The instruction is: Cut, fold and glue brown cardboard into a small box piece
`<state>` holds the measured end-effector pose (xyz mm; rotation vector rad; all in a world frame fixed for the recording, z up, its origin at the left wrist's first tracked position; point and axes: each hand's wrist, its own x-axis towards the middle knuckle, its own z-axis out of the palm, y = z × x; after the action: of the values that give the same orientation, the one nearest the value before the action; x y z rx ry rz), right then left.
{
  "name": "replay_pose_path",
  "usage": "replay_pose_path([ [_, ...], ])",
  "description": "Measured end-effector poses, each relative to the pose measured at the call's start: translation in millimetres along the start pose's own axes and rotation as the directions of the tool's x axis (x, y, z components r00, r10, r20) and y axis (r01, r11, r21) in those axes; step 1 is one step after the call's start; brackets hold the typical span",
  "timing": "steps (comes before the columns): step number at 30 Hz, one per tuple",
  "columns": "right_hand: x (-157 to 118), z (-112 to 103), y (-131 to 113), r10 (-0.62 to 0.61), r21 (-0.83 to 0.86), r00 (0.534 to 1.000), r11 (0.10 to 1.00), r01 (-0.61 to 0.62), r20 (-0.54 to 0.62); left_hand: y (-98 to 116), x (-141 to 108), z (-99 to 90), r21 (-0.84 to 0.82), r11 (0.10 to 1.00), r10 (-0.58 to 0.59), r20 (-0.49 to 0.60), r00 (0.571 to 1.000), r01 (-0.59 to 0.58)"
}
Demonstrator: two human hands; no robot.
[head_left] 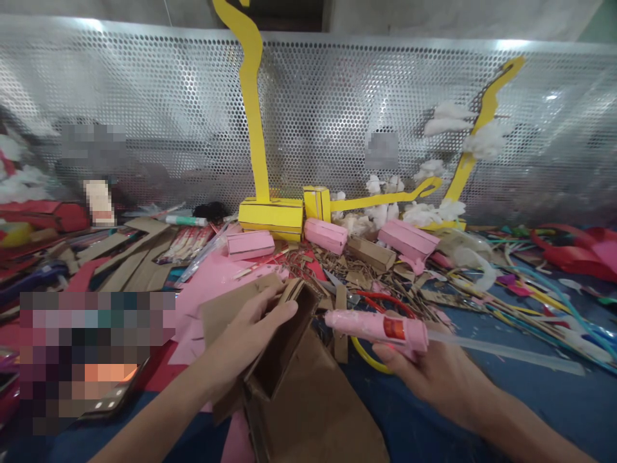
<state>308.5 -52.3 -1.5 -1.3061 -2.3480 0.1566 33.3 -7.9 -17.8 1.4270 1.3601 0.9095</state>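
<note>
My left hand [255,334] grips the edge of a folded cardboard box [284,347], its open side facing up and tilted. Thumb and fingers close over its upper left wall. In my right hand [429,366] is a pink hot glue gun [376,326], its nozzle pointing left, close to the box's right edge. A long clear glue stick [511,354] sticks out of its back. Under the box lies a larger flat cardboard piece [318,405]. Scissors with red handles [385,299] rest just behind the glue gun.
Small pink boxes [250,244] and yellow cardboard pieces [270,215] stand at the back before a perforated metal panel [337,116]. Cardboard scraps [139,251] and pink paper [207,283] lie on the left. Coloured strips [544,296] and a red ribbon [573,257] cover the right.
</note>
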Motion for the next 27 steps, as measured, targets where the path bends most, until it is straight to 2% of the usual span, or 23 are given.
replay_pose_path([
  [4, -1.0, 3.0, 3.5, 0.065, -0.002, 0.995, 0.998, -0.065, -0.073, -1.7, 1.0, 0.0, 0.003, 0.999, 0.035, -0.027, 0.999, -0.035],
  [10, -4.4, 9.7, 2.3, 0.024, -0.013, 0.998, 1.000, -0.025, -0.050, 0.6, 0.1, 0.4, -0.015, 1.000, 0.015, 0.005, 1.000, -0.015],
  [16, -8.0, 11.5, -5.8, -0.073, -0.021, 0.997, 0.997, 0.073, -0.007, -1.2, 1.6, 1.2, -0.026, 0.999, 0.022, 0.009, 1.000, -0.022],
  [20, -6.6, 10.3, -3.4, -0.036, 0.029, 0.999, 0.999, 0.035, 0.015, 0.3, 0.0, 0.7, -0.017, 1.000, 0.024, -0.016, 1.000, -0.025],
  [24, -5.1, 9.9, -0.1, 0.051, 0.029, 0.998, 0.998, -0.050, -0.031, 5.1, -2.2, 0.4, -0.024, 1.000, 0.011, 0.004, 1.000, -0.011],
  [27, -6.5, 11.9, -3.0, -0.025, 0.066, 1.000, 0.997, 0.025, 0.009, 4.3, -1.5, 0.7, -0.026, 1.000, 0.008, 0.004, 1.000, -0.007],
])
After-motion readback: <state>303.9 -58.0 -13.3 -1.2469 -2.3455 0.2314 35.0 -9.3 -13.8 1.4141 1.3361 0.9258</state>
